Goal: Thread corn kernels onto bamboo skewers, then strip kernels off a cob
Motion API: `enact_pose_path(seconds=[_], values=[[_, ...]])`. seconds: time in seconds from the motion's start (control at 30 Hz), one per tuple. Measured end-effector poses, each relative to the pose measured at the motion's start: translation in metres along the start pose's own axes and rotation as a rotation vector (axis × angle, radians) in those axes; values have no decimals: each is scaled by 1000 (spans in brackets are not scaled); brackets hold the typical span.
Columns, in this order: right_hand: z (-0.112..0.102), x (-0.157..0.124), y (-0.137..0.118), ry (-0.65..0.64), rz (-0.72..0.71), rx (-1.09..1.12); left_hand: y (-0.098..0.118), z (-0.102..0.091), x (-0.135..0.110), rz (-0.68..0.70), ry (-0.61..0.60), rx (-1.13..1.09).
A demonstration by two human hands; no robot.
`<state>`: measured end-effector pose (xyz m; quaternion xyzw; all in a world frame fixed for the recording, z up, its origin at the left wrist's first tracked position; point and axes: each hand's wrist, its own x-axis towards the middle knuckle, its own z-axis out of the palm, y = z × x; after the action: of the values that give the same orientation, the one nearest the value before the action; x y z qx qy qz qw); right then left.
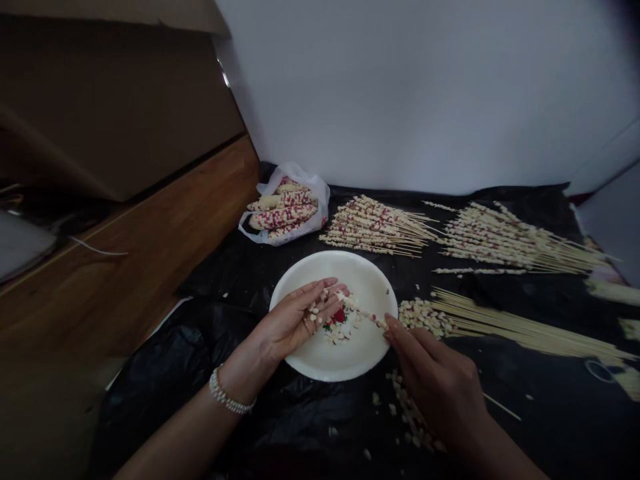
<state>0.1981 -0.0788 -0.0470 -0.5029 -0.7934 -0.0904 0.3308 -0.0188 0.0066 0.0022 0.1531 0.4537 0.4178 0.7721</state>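
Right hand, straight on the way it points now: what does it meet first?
Most likely the thin skewer threaded with corn kernels, whose end sits at the fingertips of the right hand. The white plate lies beneath, though depth is hard to judge.

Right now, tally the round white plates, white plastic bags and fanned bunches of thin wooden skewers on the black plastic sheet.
Round white plate: 1
White plastic bag: 1
Fanned bunches of thin wooden skewers: 3
Total: 5

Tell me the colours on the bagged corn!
Speckled corn cobs: creamy white and dark pink kernels, clearest in the head view.
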Motion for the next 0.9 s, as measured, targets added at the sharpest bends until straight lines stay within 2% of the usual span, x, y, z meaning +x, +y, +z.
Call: enact_pose_path(seconds=[0.17, 0.67, 0.9], values=[[0, 0, 0, 6, 10, -22, 0, 2, -2, -58, -12, -55], [1, -1, 1, -19, -1, -61, -5, -2, -2, 29, -61, 117], [1, -2, 2, -40, -2, -108, -4, -2, -5, 34, -85, 113]])
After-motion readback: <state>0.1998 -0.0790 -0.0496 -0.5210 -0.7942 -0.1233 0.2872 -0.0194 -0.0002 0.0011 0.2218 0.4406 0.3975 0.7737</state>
